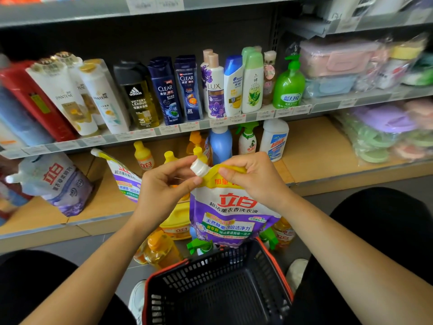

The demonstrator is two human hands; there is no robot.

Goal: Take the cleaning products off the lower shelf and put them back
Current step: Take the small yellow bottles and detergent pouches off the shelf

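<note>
Left hand [164, 184] pinches the pouch [234, 214] by its white cap [199, 168], right hand [255, 177] by its yellow top; bottles [161, 252] behind are half hidden.

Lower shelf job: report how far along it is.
Done: orange bottles sit on the floor, off the lower shelf. In hand: the left hand and right hand hold a purple pouch over the basket. Left: two pouches and several bottles stand on it; nothing shows whether restocking has begun.

This is looking like a shop. Price labels [219, 123] are running along the shelf edge [107, 138] at twelve o'clock; a shopping basket [222, 262] is sitting at six.
</note>
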